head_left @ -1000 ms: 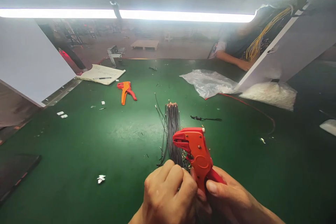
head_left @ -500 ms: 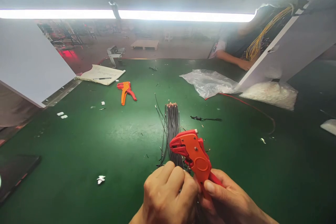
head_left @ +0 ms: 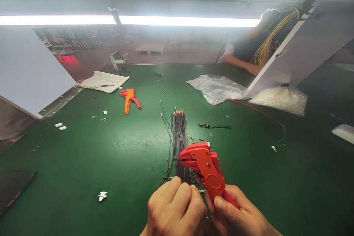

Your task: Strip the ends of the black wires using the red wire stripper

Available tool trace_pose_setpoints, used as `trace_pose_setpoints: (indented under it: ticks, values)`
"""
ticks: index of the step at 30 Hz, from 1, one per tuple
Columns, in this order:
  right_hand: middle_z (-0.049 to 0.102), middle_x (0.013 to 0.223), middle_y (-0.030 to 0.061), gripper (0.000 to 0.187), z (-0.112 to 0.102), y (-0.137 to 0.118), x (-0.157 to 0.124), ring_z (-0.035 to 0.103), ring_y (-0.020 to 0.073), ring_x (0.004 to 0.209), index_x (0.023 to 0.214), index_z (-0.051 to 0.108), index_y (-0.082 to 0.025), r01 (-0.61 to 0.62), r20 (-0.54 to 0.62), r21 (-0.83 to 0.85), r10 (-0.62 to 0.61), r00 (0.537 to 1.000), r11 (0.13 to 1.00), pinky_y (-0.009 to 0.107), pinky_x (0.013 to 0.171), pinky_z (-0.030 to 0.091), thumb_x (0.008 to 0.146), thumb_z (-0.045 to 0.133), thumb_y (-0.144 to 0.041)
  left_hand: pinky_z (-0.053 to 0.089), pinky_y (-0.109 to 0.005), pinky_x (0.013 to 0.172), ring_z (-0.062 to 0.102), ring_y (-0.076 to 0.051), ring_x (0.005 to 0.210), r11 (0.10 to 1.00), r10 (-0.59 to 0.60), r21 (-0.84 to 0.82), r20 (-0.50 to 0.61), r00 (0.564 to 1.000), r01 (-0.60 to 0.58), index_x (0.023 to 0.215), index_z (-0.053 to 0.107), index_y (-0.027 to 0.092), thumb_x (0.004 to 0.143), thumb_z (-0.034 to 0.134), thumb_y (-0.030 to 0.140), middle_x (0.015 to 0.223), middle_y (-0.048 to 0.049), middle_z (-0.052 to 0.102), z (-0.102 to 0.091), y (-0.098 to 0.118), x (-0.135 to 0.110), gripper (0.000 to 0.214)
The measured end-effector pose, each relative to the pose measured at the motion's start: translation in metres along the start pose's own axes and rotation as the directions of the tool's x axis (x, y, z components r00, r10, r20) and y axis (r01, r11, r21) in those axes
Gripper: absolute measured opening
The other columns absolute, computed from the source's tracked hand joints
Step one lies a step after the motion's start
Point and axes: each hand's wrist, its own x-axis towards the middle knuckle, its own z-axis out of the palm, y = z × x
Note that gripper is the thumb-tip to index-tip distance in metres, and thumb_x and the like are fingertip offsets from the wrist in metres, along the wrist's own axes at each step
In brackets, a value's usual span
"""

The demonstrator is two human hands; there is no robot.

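Observation:
My right hand (head_left: 239,208) is wrapped round the handles of an orange and red wire stripper (head_left: 211,177), whose jaws point up and to the left. Just left of it, my left hand (head_left: 177,206) is closed with its knuckles toward me; whatever its fingers hold is hidden. A small metallic tip (head_left: 202,191) shows between the two hands. Beyond them a bundle of black wires (head_left: 180,136) lies lengthwise on the green bench, coppery at its far end. The stripper's jaws overlap the bundle's right side in view; contact cannot be made out.
A second wire stripper (head_left: 129,99) lies at the left, near a paper sheet (head_left: 106,81) with a pen. Clear plastic (head_left: 217,88) and a bag of pale pieces (head_left: 280,99) lie right. A co-worker's arm (head_left: 239,62) reaches in behind the white panel (head_left: 301,51).
The whole view has shifted slightly, so the bench things appear a little farther left and lower. Both hands and the wire stripper sit slightly lower; my grip on it looks the same.

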Motion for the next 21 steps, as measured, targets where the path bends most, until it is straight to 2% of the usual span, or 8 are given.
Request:
trace_pose_setpoints:
  ticks: [6,10,12,14,16,18,21]
  values:
    - [0.042,0.059,-0.0071,0.053,-0.001,-0.002,0.0,0.031,0.0085,0.053,0.078,0.053,-0.018,0.012,0.02,0.033,-0.012,1.0,0.999,0.027,0.059,0.034,0.082,0.065,-0.07,0.039,-0.028,0.05,0.041,-0.016,0.052,0.998,0.027,0.055,0.077,0.997,-0.032,0.085,0.065,0.011,0.083,0.06,0.004,0.051,-0.0002,0.052,-0.004,-0.004,-0.004,0.009]
    - [0.039,0.058,-0.0084,0.052,0.001,-0.006,0.002,0.027,0.0074,0.051,0.08,0.051,-0.018,-0.018,0.076,0.045,0.014,0.997,0.999,0.025,0.053,0.025,0.084,0.063,-0.069,0.043,-0.028,0.052,0.045,-0.016,0.054,0.995,0.032,0.083,0.162,0.986,-0.046,0.093,0.066,0.01,0.081,0.065,0.006,0.054,-0.0005,0.055,-0.007,-0.007,-0.011,0.013]
    - [0.042,0.059,-0.0071,0.052,0.001,-0.006,0.002,0.031,0.0075,0.051,0.08,0.053,-0.018,-0.028,0.099,0.081,0.02,0.995,0.996,0.024,0.052,0.025,0.085,0.063,-0.069,0.043,-0.029,0.051,0.045,-0.016,0.054,0.996,0.032,0.076,0.188,0.982,-0.047,0.099,0.066,0.009,0.081,0.066,0.006,0.056,-0.001,0.057,-0.009,-0.01,-0.013,0.018]
    - [0.048,0.063,-0.0045,0.051,0.0,-0.006,0.002,0.039,0.0085,0.053,0.086,0.056,-0.016,-0.032,0.137,0.174,0.008,0.991,0.984,0.024,0.055,0.031,0.085,0.064,-0.067,0.041,-0.028,0.049,0.044,-0.015,0.054,0.999,0.02,0.045,0.184,0.983,-0.028,0.103,0.065,0.009,0.082,0.066,0.005,0.057,-0.0005,0.057,-0.012,-0.014,-0.012,0.022]
    - [0.055,0.07,-0.0007,0.051,-0.003,-0.008,0.0,0.047,0.011,0.059,0.097,0.058,-0.014,-0.034,0.195,0.274,-0.021,0.981,0.961,0.026,0.059,0.037,0.084,0.067,-0.063,0.038,-0.026,0.049,0.042,-0.014,0.054,0.997,-0.073,-0.019,0.152,0.986,0.076,0.104,0.063,0.01,0.084,0.064,0.001,0.057,0.0019,0.054,-0.017,-0.017,-0.007,0.023]
    - [0.057,0.075,0.0028,0.051,-0.007,-0.011,-0.002,0.05,0.0135,0.065,0.102,0.059,-0.012,-0.024,0.247,0.318,-0.058,0.967,0.948,0.028,0.065,0.039,0.082,0.07,-0.058,0.037,-0.025,0.05,0.041,-0.012,0.054,0.961,-0.236,-0.124,0.096,0.967,0.247,0.105,0.063,0.013,0.085,0.061,-0.003,0.059,0.0046,0.049,-0.021,-0.019,0.0,0.025]
    - [0.053,0.078,0.0043,0.047,-0.016,-0.016,-0.006,0.046,0.0148,0.07,0.099,0.062,-0.012,-0.035,0.312,0.254,-0.048,0.949,0.966,0.027,0.066,0.037,0.081,0.072,-0.053,0.036,-0.025,0.051,0.042,-0.011,0.056,0.873,-0.39,-0.304,0.036,0.92,0.382,0.107,0.064,0.017,0.086,0.059,-0.003,0.064,0.0049,0.047,-0.025,-0.02,0.009,0.029]
